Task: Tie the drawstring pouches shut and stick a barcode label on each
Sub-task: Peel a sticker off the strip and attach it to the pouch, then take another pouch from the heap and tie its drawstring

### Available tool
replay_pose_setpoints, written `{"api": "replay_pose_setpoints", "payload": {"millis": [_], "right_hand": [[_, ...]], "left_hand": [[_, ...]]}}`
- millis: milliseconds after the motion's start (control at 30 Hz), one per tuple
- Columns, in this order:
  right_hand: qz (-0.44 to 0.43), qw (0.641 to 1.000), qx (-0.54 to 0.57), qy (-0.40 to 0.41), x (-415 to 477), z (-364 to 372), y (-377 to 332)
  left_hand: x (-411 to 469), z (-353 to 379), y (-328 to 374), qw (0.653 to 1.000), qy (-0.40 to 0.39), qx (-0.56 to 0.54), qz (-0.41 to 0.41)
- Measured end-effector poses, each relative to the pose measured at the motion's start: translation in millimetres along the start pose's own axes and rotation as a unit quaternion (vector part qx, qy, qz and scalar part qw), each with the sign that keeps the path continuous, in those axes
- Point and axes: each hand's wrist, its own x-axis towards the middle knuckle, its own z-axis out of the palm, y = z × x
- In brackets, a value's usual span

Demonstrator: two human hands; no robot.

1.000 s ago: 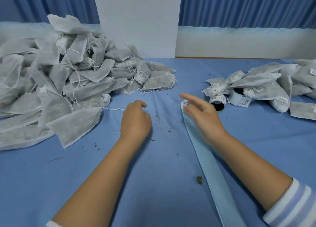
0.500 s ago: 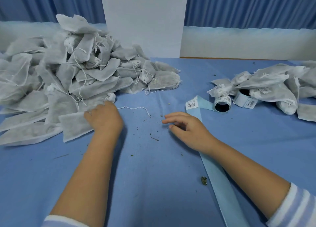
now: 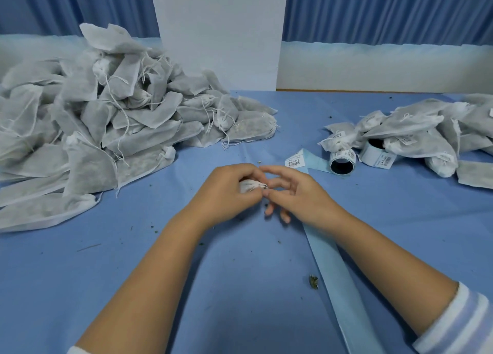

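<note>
Landmark: label roll [image 3: 342, 161], lying on its side on the bench [image 3: 133, 287].

Well left of the roll: large heap of pouches [image 3: 106, 129], white non-woven fabric, filled, many with loose strings trailing. We judge these to be the untied stock.

Left of the roll, nearer to us: left hand [image 3: 226, 191], fingers curled round one pouch [image 3: 248, 186]. Only its gathered white neck shows, and the hand covers the body.

Just left of the roll, also nearer to us: right hand [image 3: 296, 193] meets the left at the pouch neck. Thumb and forefinger come together there and the other fingers are loosely spread. We cannot tell whether a string sits between the fingertips.

Touching the roll on its left: one barcode label [image 3: 294, 162] on the pale blue backing strip [image 3: 336, 273], which runs from the roll toward us under the right forearm.

Just right of the roll: a second roll [image 3: 376, 155], then a smaller heap [image 3: 426, 135] of pouches carrying labels. We take these as finished.

Handling, our judgement: the pouch is light and soft, and the loose fill shifts under squeeze. The fabric offers friction but the string is thin and slips easily. Best hold is the body in one palm, with each string end pinched close to the neck. Pull evenly, as a hard tug could tear the fabric.
</note>
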Motion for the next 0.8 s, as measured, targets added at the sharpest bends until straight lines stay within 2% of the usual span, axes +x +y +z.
{"api": "replay_pose_setpoints", "payload": {"millis": [267, 467, 633, 800], "right_hand": [[0.042, 0.999, 0.005, 0.011, 2, -3, -2], [0.016, 0.997, -0.005, 0.076, 2, -3, -4], [0.037, 0.998, -0.059, 0.007, -2, -8, -11], [0.011, 0.992, -0.123, -0.007, -5, -8, -17]], "left_hand": [[0, -1, 0, 1.000, 0.006, -0.025, -0.013], [0, -2, -1, 1.000, 0.015, 0.002, 0.001], [2, -6, -3, 0.994, -0.001, 0.092, 0.067], [2, -10, -5, 0.978, 0.024, 0.177, 0.109]]}}
